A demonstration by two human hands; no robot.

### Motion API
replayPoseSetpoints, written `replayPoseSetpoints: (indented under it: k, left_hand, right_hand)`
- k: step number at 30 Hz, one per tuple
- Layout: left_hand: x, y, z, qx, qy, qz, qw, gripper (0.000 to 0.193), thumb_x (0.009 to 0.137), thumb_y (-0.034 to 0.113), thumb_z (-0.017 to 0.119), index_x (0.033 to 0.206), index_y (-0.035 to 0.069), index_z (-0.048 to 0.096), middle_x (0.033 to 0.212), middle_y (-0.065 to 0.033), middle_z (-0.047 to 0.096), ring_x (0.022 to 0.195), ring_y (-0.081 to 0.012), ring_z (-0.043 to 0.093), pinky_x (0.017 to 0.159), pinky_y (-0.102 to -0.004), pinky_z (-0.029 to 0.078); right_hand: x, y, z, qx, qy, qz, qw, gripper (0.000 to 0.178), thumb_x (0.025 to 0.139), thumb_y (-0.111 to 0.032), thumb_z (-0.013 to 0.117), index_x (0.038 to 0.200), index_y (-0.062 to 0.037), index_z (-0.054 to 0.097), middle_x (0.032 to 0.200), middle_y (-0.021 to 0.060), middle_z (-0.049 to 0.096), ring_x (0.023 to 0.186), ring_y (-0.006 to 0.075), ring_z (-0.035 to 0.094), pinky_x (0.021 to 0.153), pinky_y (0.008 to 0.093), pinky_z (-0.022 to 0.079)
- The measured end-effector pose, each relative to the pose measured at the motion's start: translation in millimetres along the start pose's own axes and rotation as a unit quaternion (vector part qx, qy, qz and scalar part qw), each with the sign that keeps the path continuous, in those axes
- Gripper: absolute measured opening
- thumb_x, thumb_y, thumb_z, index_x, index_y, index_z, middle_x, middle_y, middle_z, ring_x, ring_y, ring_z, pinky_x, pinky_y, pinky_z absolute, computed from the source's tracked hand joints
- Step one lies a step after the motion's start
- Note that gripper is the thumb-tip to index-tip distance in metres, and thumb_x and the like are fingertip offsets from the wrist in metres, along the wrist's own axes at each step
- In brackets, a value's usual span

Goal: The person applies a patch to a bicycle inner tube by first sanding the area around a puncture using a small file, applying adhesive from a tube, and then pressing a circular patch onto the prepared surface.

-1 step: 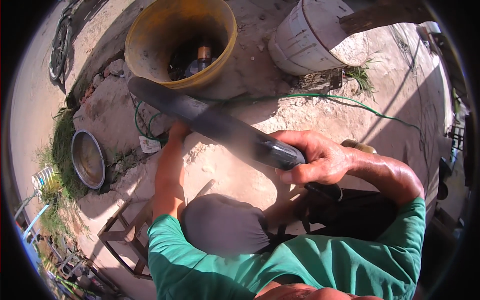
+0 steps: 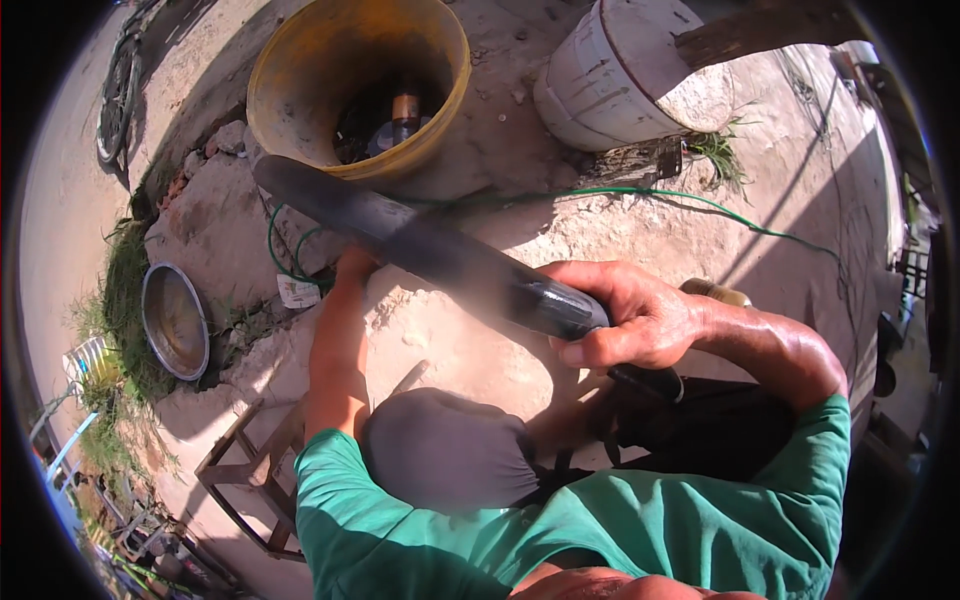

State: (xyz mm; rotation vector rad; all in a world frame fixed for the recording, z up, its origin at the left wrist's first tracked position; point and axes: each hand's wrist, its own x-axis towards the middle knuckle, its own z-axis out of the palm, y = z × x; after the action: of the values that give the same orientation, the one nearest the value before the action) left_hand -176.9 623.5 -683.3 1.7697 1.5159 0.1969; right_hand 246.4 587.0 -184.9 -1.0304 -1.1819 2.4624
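Observation:
A thick black rubber tube (image 2: pixel 440 245), smooth and shiny near its right end, slants across the middle in front of me. It looks like an inflated inner tube seen edge-on. My right hand (image 2: pixel 640 315) is closed round its right end, thumb on the near side and fingers over the far side. My left hand (image 2: pixel 356 262) reaches up to the tube's underside left of the middle. The tube hides its fingers, so their grip does not show. My knee in dark trousers (image 2: pixel 450 450) is bent below the tube.
Beyond the tube stand a yellow bucket (image 2: pixel 262 100) with dark things inside and a white bucket (image 2: pixel 580 100). A thin green hose (image 2: pixel 690 197) crosses the ground. To the left lie a metal basin (image 2: pixel 175 320) and broken concrete (image 2: pixel 205 235); a small frame (image 2: pixel 245 470) stands near my left arm.

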Motion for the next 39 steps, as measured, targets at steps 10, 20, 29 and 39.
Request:
replayPoseSetpoints:
  k: [10,20,29,39]
  left_hand:
    - [-34.7,-0.1,-15.1,-0.017,0.060,0.005,0.998,0.047,0.094,0.034,0.067,0.127,0.001,0.068,0.119,-0.0286,0.071,0.122,-0.0455,0.064,0.101,-0.0494,0.051]
    - [-56.0,59.1,-79.0,-0.022,0.023,-0.136,0.990,0.040,0.091,0.033,0.070,0.107,-0.004,0.070,0.103,-0.0329,0.070,0.108,-0.0492,0.067,0.088,-0.0531,0.051]
    - [-62.9,61.0,-94.5,0.052,0.178,-0.170,0.968,0.040,0.092,0.035,0.071,0.104,-0.003,0.068,0.098,-0.0315,0.070,0.101,-0.0523,0.066,0.083,-0.0549,0.051]
    - [-118.4,69.9,-103.1,0.096,0.184,-0.231,0.951,0.044,0.095,0.043,0.069,0.109,0.001,0.064,0.107,-0.0296,0.071,0.108,-0.0504,0.065,0.088,-0.0578,0.051]
  right_hand:
    - [-10.4,-10.9,-6.6,0.027,0.021,0.008,0.999,0.046,0.090,-0.004,0.071,0.134,-0.0011,0.057,0.099,0.0042,0.067,0.085,0.0109,0.064,0.074,0.0289,0.053]
    - [-25.7,-20.9,-12.0,0.007,0.013,-0.042,0.999,0.031,0.088,-0.005,0.073,0.116,-0.0036,0.058,0.092,0.0036,0.064,0.074,0.0101,0.062,0.064,0.0273,0.051]
    - [-44.5,-32.7,-15.8,-0.075,-0.011,-0.067,0.995,0.052,0.092,-0.012,0.070,0.142,-0.0040,0.056,0.100,-0.0007,0.063,0.094,0.0081,0.058,0.085,0.0280,0.049]
    - [-43.6,-28.9,0.8,-0.057,-0.004,-0.091,0.994,0.037,0.090,-0.010,0.071,0.123,-0.0035,0.055,0.085,0.0035,0.061,0.066,0.0109,0.060,0.059,0.0274,0.050]
